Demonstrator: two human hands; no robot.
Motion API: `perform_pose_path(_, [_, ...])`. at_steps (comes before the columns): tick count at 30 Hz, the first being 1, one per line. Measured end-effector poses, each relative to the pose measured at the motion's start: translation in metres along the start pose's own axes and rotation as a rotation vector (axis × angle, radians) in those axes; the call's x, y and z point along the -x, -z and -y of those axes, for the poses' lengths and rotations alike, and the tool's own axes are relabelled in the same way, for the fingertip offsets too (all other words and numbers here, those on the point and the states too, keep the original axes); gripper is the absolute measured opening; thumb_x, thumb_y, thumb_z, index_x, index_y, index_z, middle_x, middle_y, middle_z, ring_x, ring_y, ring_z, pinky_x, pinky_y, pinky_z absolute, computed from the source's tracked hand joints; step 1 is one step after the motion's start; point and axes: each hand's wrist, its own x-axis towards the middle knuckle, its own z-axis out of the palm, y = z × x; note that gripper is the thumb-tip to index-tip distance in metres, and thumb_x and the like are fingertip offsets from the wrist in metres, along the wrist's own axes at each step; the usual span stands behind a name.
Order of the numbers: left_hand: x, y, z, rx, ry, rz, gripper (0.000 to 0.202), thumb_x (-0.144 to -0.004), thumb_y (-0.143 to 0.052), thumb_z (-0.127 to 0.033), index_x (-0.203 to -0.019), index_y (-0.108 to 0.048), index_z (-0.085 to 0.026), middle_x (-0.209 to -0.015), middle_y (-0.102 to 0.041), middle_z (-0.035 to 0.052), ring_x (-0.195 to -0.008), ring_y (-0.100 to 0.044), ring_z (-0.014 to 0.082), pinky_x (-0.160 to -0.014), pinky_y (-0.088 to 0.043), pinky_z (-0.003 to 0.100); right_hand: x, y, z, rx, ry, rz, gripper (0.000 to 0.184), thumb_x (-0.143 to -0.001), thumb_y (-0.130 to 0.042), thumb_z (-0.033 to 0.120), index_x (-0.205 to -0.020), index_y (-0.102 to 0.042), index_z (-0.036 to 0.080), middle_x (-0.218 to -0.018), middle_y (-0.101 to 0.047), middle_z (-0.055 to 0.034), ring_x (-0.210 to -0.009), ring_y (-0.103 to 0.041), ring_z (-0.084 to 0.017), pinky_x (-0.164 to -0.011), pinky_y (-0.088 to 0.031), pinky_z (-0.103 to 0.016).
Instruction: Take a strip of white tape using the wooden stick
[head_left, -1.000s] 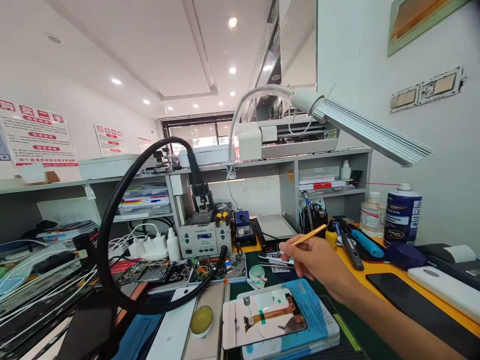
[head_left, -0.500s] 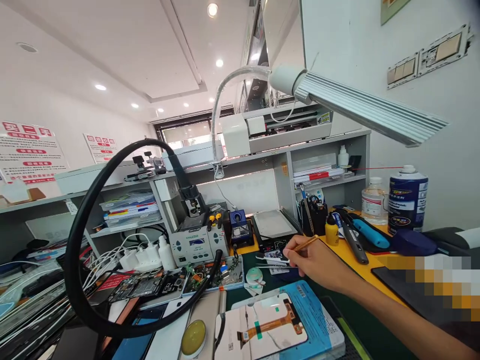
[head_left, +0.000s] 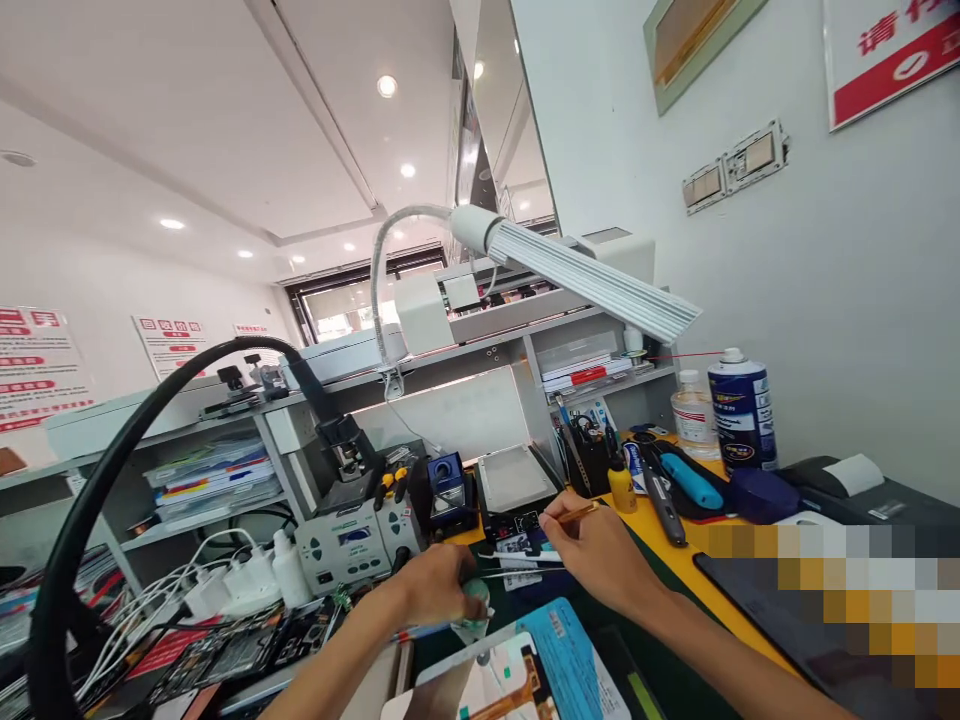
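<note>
Now reaching in at lower centre with the left hand (head_left: 435, 585), fingers closing on a pale green round container (head_left: 474, 603) on the worktop (head_left: 679, 560), right hand (head_left: 592, 550) pinching a thin golden tool (head_left: 576, 514) near tweezers (head_left: 517, 572), nothing opened yet.

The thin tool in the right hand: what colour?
Golden-orange tool, pinched in the right hand; head view.
</note>
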Motion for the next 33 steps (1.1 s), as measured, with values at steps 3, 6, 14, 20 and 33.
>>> perform_pose_path(3, [-0.011, -0.002, -0.003, -0.022, 0.005, 0.067, 0.039, -0.089, -0.068, -0.042, -0.117, -0.059, -0.016, -0.11, -0.063, 0.0064, -0.098, -0.064, 0.0201, -0.088, -0.056, 0.042, 0.001, 0.0, -0.001, 0.001, 0.007, -0.005, 0.019, -0.1, -0.06, 0.032, -0.096, -0.068, 0.015, -0.083, -0.07, 0.0006, -0.066, -0.067, -0.015, -0.066, -0.058, -0.033])
perform_pose_path(6, [-0.014, 0.006, 0.0, -0.023, 0.022, 0.058, 0.043, -0.09, -0.066, -0.042, -0.123, -0.056, -0.016, -0.112, -0.063, 0.0068, -0.098, -0.064, 0.0202, -0.088, -0.056, 0.042, 0.0, -0.001, 0.0, -0.009, 0.016, -0.004, 0.019, -0.101, -0.06, 0.033, -0.097, -0.067, 0.015, -0.082, -0.07, 0.0008, -0.065, -0.067, -0.015, -0.064, -0.058, -0.032])
perform_pose_path(14, [-0.014, 0.017, 0.004, -0.145, 0.0, -0.133, 0.047, -0.091, -0.065, -0.037, -0.133, -0.05, -0.019, -0.136, -0.053, 0.0107, -0.123, -0.054, 0.027, -0.105, -0.048, 0.052, 0.0, 0.001, 0.0, -0.014, 0.043, -0.003, 0.02, -0.101, -0.059, 0.033, -0.095, -0.067, 0.015, -0.08, -0.069, 0.0014, -0.064, -0.066, -0.015, -0.063, -0.058, -0.031])
perform_pose_path(20, [0.002, 0.01, -0.004, -0.228, 0.039, -0.031, 0.035, -0.091, -0.065, -0.043, -0.113, -0.06, -0.016, -0.108, -0.063, 0.0063, -0.098, -0.063, 0.0196, -0.087, -0.056, 0.041, 0.003, 0.001, 0.002, -0.005, 0.053, -0.002, 0.02, -0.101, -0.059, 0.033, -0.094, -0.067, 0.016, -0.079, -0.069, 0.0016, -0.063, -0.066, -0.014, -0.063, -0.057, -0.031])
perform_pose_path(33, [0.006, -0.018, 0.003, -0.151, -0.059, -0.076, 0.05, -0.09, -0.067, -0.04, -0.132, -0.049, -0.019, -0.126, -0.057, 0.0099, -0.107, -0.061, 0.0229, -0.093, -0.055, 0.045, 0.005, -0.001, 0.003, 0.017, 0.062, 0.014, 0.02, -0.101, -0.059, 0.033, -0.095, -0.067, 0.016, -0.079, -0.068, 0.0016, -0.063, -0.066, -0.014, -0.061, -0.057, -0.03])
